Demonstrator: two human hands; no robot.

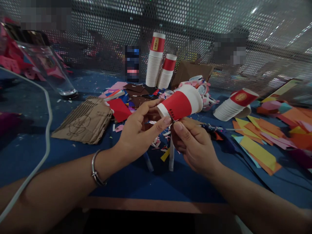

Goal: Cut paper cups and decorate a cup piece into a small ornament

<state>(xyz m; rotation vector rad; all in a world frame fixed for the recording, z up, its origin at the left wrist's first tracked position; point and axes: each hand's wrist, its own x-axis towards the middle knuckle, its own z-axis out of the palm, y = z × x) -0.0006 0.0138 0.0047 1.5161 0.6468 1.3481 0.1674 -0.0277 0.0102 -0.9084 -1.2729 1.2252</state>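
Observation:
A white paper cup [179, 104] with a red band is tilted on its side over the table, its wide rim toward the upper right. My left hand [142, 125] grips it near its base, with the thumb along the near side and fingers behind. My right hand [195, 141] is closed in a pinch right beside the cup's lower edge. A small dark bit shows at those fingertips, too small to name. Below the hands lie paper scraps [156, 143] and a translucent glue stick [172, 156]. A blue glue gun [225, 139] lies just right of my right hand.
Two stacks of paper cups [154, 65] stand at the back; another stack [232, 105] lies tilted at right. A flattened cardboard piece [85, 120], a glass [52, 73] and a white cable [48, 120] are at left. Coloured paper [260, 151] covers the right.

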